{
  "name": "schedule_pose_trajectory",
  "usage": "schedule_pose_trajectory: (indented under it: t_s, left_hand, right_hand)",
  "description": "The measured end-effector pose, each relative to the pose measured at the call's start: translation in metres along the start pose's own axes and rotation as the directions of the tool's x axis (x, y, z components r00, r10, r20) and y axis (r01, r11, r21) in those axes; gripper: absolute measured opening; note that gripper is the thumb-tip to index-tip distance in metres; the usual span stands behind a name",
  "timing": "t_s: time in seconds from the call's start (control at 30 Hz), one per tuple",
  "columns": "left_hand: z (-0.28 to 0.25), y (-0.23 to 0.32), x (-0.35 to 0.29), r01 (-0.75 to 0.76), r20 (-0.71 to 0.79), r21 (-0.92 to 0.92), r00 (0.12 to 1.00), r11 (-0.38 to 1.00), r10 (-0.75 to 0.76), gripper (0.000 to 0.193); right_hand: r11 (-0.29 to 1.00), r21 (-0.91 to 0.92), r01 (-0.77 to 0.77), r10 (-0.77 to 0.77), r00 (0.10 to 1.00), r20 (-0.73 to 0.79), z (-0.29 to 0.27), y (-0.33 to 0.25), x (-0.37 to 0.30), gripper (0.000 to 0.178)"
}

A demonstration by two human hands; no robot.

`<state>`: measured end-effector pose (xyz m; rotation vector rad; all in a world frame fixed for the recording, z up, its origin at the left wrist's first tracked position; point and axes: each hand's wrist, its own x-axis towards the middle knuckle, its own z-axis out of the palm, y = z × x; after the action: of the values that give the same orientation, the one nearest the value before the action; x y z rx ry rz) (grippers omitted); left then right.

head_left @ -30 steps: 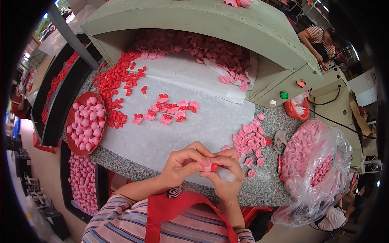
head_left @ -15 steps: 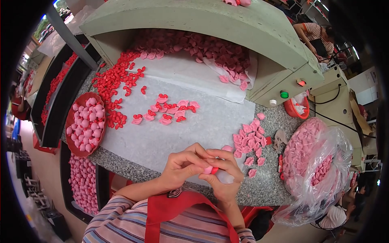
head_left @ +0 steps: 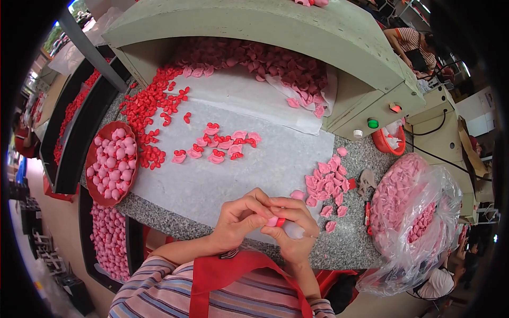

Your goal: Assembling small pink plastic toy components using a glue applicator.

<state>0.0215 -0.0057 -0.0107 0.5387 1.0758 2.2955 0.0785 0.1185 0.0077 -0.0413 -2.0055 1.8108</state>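
Close to my body, above the table's near edge, my two hands meet around a small pink-and-red soft piece [head_left: 273, 221]. The fingertips of my left hand [head_left: 237, 218] pinch its pink side. My right hand [head_left: 298, 225] closes round the red side, and a whitish translucent rounded thing [head_left: 293, 230] shows in its palm; its kind I cannot make out. On the white sheet [head_left: 185, 188] beyond lie several pink shell-like pieces with red parts [head_left: 216, 156]. A heap of plain pink shell-like pieces [head_left: 323, 183] lies right of my hands.
A red scalloped bowl [head_left: 112, 200] of pink balls stands at left, beside loose red pieces [head_left: 151, 106]. A pale green machine housing [head_left: 254, 24] arches over the back. At right are a clear plastic bag [head_left: 419, 222] of pink pieces, a red marker-like stick [head_left: 367, 214] and an orange basket [head_left: 389, 146].
Almost nothing differs. My hands keep the same grip on the piece, with only a slight shift of the fingers; the whitish thing in my right palm shows a little more.
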Motion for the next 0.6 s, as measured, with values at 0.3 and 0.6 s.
schedule_pose_trajectory:
  t_s: [0.3,0.6]
  left_hand:
    - [-0.002,0.007,0.001,0.027,0.026,-0.044,0.999,0.999,-0.026,0.015]
    - [-0.009,-0.003,0.000,-0.025,0.053,-0.022,0.998,0.999,0.026,0.009]
  right_hand:
    - [1.000,0.001,0.013,-0.013,1.000,0.001,0.002,-0.003,0.002,0.033]
    - [0.999,0.033,0.016,-0.017,1.000,0.017,0.002,0.000,0.003,0.037]
